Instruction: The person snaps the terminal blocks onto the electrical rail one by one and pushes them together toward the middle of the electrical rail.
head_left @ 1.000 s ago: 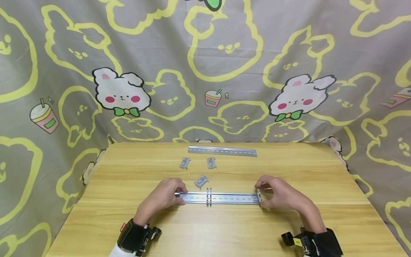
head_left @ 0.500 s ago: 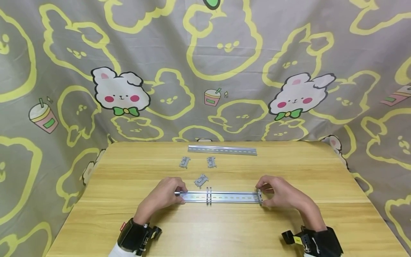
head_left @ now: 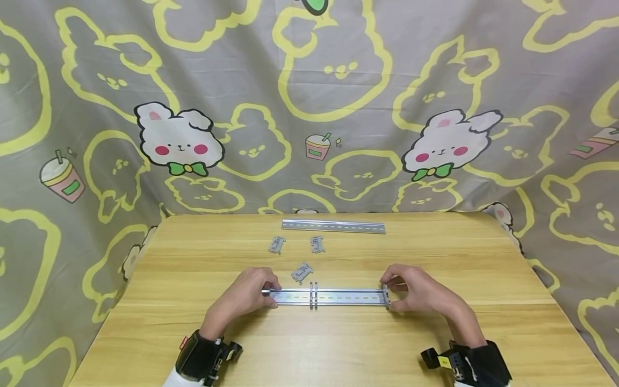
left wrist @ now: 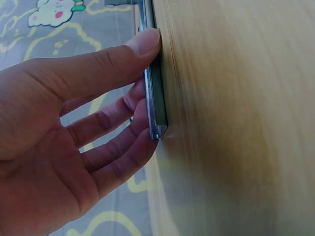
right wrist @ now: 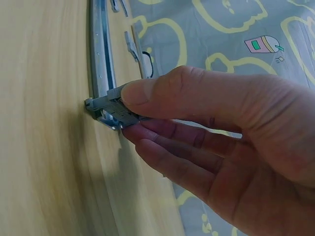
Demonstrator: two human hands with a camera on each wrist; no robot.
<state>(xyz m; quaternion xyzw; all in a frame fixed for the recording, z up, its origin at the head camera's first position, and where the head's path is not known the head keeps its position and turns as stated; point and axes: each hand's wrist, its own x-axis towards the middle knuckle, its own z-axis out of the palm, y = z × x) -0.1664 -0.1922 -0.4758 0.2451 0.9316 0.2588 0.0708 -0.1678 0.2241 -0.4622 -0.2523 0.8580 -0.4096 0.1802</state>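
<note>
A slotted metal DIN rail lies across the table in front of me. My left hand grips its left end; in the left wrist view the thumb presses one edge while the fingers curl round the other. At the right end, my right hand pinches a grey end bracket between thumb and fingers. That bracket sits crosswise at the rail's tip, a bit of metal showing past it. Two more thin grey brackets stand side by side across the rail, left of its middle.
Three loose grey brackets lie flat beyond the rail: a near one, a left one and a right one. Farther back is a second DIN rail. A patterned curtain hangs behind the wooden table.
My right hand has moved slightly left with the bracket, which now sits a little farther in along the rail's right end. The left hand keeps its grip in place.
</note>
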